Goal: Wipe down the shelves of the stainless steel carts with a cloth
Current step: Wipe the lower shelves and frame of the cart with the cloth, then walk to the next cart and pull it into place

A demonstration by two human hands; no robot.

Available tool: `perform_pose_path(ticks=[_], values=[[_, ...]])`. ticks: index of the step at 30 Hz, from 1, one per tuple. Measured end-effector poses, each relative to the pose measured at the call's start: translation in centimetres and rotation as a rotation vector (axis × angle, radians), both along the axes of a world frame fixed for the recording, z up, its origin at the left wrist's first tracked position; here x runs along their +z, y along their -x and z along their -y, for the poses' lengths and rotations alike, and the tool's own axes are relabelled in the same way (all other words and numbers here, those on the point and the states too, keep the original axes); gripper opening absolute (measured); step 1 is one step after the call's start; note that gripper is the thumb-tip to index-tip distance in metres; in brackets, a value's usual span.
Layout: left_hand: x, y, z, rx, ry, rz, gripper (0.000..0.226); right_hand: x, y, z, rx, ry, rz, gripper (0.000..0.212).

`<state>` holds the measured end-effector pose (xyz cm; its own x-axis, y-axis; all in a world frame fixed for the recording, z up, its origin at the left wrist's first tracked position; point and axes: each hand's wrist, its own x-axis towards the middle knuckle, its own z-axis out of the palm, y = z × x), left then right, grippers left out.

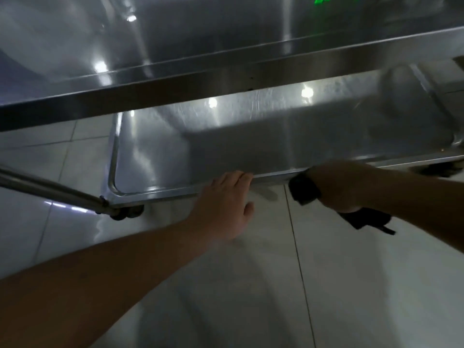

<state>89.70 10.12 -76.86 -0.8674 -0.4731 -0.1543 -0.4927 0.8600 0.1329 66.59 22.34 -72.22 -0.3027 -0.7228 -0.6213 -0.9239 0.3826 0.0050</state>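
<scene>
From the head camera, looking down: the left hand [224, 197] lies flat with straight fingers on the near rim of the low, shallow-rimmed stainless steel cart shelf [251, 144], steadying it and gripping nothing. The right hand [336, 187] is curled round a dark, crumpled cloth [305, 188], bunched at the knuckles with a tail hanging below the wrist, right at that same front edge. The step looks like a rim wipe or the start of a fresh pass, so keep the cart braced and drag the cloth in long overlapping strokes, working into the rounded corners. The shelf gleams, reflecting bright lights, with faint streaks showing toward the back, beneath the upper steel shelf [175, 89].
</scene>
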Motion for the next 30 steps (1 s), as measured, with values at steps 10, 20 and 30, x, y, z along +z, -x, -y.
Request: perform_pose_path(ticks=[10, 20, 30], values=[[10.1, -7.2, -5.7, 0.121, -0.384, 0.592, 0.042, 4.5, -10.6, -8.8, -0.128, -0.205, 0.313, 0.048], [34.4, -15.1, -11.2, 0.337, -0.484, 0.556, 0.037, 30.8, -18.7, -11.9, -0.232, -0.207, 0.452, 0.053], [61.1, -24.8, -6.3, 0.619, -0.556, 0.446, 0.034, 57.4, -28.5, 0.8, 0.3, -0.186, 0.231, 0.05]])
